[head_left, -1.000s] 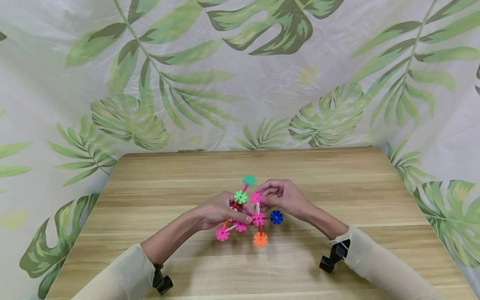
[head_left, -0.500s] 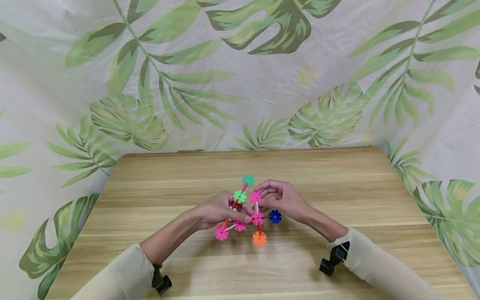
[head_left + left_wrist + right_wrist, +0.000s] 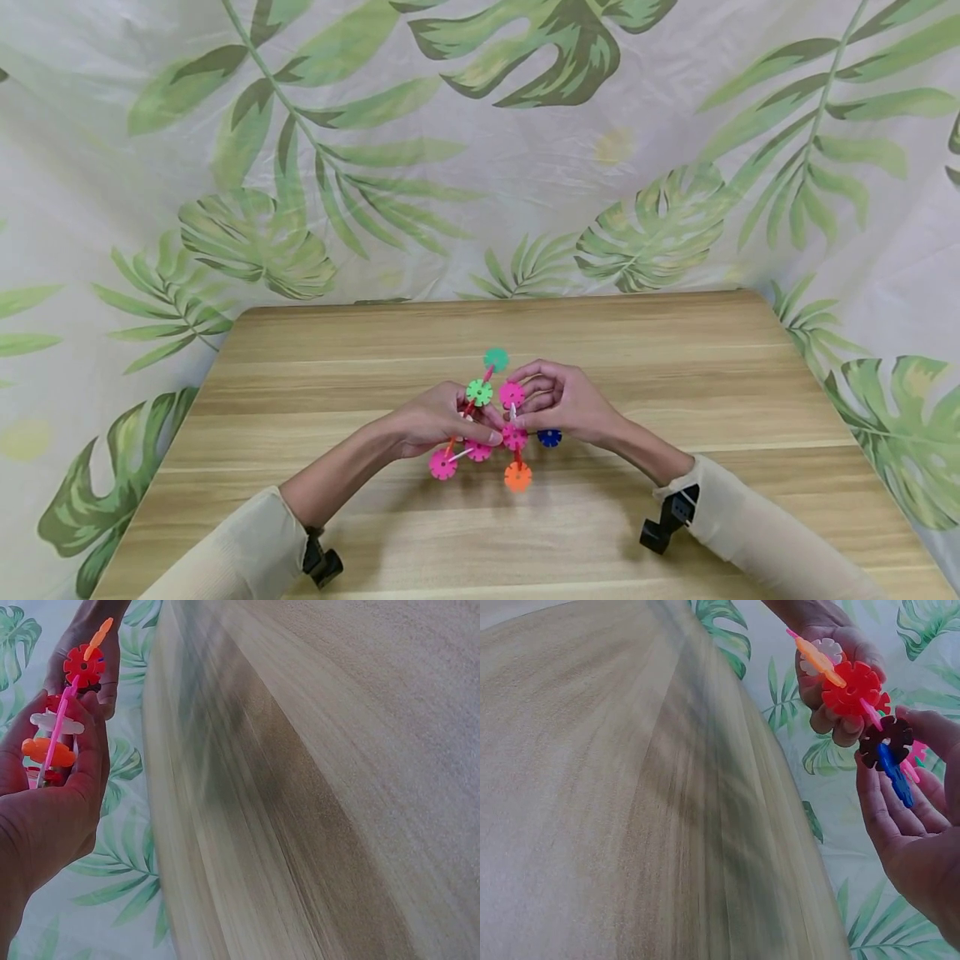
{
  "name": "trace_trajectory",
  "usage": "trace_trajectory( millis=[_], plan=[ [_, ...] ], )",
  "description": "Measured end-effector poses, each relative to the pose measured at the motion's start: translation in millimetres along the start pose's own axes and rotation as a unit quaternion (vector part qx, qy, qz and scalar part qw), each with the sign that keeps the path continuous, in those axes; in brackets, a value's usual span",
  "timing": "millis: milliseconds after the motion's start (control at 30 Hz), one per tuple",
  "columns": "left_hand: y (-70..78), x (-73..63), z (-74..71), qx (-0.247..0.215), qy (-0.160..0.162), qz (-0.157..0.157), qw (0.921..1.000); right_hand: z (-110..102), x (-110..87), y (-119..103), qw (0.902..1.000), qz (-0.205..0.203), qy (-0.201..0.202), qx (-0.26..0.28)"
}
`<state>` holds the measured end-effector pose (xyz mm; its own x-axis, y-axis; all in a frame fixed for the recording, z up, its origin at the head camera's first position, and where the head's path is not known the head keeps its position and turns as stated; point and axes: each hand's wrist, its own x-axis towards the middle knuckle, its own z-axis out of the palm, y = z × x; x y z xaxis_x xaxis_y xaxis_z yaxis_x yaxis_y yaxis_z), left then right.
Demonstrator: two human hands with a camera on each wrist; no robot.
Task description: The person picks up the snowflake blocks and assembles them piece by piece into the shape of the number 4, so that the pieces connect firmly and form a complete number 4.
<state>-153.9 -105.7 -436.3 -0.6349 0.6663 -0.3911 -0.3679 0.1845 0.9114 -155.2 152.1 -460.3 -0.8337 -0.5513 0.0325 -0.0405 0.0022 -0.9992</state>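
A linked structure of notched plastic discs is held up between the two hands in the head view. My left hand (image 3: 438, 421) grips its left side, thumb pointing right across a pink disc. On the right, my right hand (image 3: 573, 406) pinches it near the white disc (image 3: 513, 412) between two pink ones, the upper pink disc (image 3: 512, 393) showing at its fingertips. A blue disc (image 3: 550, 438) is partly hidden under that hand. An orange disc (image 3: 517, 477) hangs lowest; a teal disc (image 3: 496, 360) tops a green disc (image 3: 479, 392). In the right wrist view a dark brown disc (image 3: 886, 742) lies between thumb and fingers.
A wood-grain table (image 3: 360, 350) spreads beneath the hands. Behind it hangs a pale cloth (image 3: 525, 167) printed with green leaves. Black camera mounts (image 3: 322, 562) sit at both sleeve cuffs.
My right thumb has slid down from the upper pink disc toward the middle one, and that hand now covers part of the blue disc. My left hand has stayed nearly still.
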Motion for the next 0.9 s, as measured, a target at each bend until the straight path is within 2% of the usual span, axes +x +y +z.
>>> trace_trajectory(
  millis=[533, 900],
  plan=[
    [2.5, -0.6, 1.8, -0.011, 0.007, 0.005, 0.9999, 0.4, -0.7, 0.0, 0.9996, -0.020, 0.015, -0.009],
    [3.5, -1.6, 0.5, 0.013, 0.035, -0.005, 0.9993, 3.8, -0.3, -4.1, 0.9993, -0.013, 0.030, 0.017]
  ],
)
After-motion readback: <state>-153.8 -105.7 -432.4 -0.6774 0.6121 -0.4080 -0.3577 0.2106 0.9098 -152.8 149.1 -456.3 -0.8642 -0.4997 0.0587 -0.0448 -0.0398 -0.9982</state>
